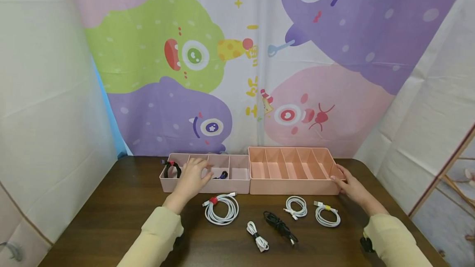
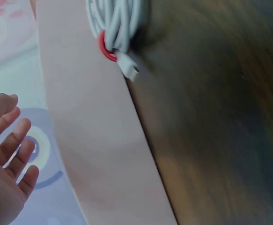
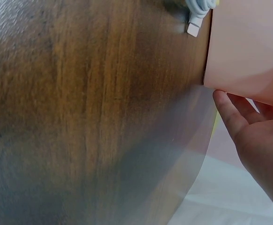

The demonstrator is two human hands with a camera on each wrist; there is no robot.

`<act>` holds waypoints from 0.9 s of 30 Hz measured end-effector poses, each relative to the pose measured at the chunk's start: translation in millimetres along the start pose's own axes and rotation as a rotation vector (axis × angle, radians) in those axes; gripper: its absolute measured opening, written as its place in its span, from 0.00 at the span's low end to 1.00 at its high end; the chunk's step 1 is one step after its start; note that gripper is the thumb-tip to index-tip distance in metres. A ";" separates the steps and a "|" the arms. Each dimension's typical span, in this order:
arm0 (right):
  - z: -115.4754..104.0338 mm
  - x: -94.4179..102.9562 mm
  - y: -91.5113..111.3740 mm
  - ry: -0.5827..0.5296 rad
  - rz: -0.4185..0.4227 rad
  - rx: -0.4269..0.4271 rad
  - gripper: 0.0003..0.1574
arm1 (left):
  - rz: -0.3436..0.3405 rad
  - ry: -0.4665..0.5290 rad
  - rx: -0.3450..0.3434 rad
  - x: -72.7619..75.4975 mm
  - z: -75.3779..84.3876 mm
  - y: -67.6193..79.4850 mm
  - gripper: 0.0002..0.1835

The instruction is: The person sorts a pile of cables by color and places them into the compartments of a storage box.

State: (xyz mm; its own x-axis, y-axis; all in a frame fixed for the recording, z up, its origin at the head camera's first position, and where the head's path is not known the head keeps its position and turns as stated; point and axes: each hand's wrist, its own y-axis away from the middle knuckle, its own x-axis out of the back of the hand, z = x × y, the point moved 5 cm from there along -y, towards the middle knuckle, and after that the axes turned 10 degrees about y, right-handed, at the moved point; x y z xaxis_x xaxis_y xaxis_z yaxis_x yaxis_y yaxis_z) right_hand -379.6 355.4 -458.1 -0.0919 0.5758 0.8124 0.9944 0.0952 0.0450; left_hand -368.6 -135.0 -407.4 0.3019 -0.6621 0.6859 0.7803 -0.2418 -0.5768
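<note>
My left hand [image 1: 193,176] hovers over the pale pink divided box [image 1: 208,185], its fingers loosely bent with nothing between them. A black cable with a red tie [image 1: 171,169] stands in that box's leftmost compartment. Farther right in it lies a small dark cable bundle [image 1: 222,175]. The right hand [image 1: 349,184] touches the right end of the peach divided box [image 1: 293,186], its fingertips against the end wall. In the right wrist view, the thumb [image 3: 227,110] lies by the box's lower corner. Both boxes stand side by side, and the peach one's compartments hold nothing.
In front of the boxes lie a coiled white cable with a red tie [image 1: 222,213], a white bundle with a black tie [image 1: 257,237], a black cable [image 1: 279,226], a small white coil [image 1: 297,207] and a white cable with a yellow tie [image 1: 327,217]. A patterned curtain [image 1: 245,24] hangs behind.
</note>
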 end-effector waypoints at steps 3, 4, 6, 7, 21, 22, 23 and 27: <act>0.0 -0.1 0.1 -0.003 0.002 0.002 0.51 | 0.003 0.012 -0.001 1.7 4.9 -0.5 0.11; 0.0 -0.2 0.2 -0.004 0.002 0.002 0.51 | 0.003 0.016 0.001 2.2 6.3 -0.6 0.11; -0.1 -0.3 0.2 -0.004 0.002 0.001 0.51 | 0.005 0.014 0.005 2.3 8.1 -0.6 0.12; 0.0 -0.7 0.3 -0.007 0.002 -0.001 0.51 | 0.004 0.013 0.009 2.6 9.2 -0.4 0.13; 1.4 -0.3 -1.6 -0.014 -0.005 0.000 0.51 | -0.025 0.030 0.038 7.1 30.5 4.6 0.15; 1.5 -0.5 -1.6 -0.015 -0.007 0.001 0.50 | -0.027 0.030 0.037 7.2 32.6 4.9 0.15; 1.7 -0.7 -1.7 -0.016 -0.010 0.000 0.50 | -0.027 0.028 0.036 7.4 34.9 5.2 0.14; 2.1 -0.9 -1.6 -0.016 -0.012 -0.003 0.51 | -0.025 0.032 0.036 8.1 43.8 6.0 0.14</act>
State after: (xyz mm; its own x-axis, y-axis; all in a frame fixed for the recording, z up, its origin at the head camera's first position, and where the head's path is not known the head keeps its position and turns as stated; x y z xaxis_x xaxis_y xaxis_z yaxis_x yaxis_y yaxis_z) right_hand -381.3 356.5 -460.2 -0.1042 0.5874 0.8026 0.9935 0.0993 0.0563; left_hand -337.5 -110.7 -385.9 0.2645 -0.6788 0.6850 0.8067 -0.2335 -0.5429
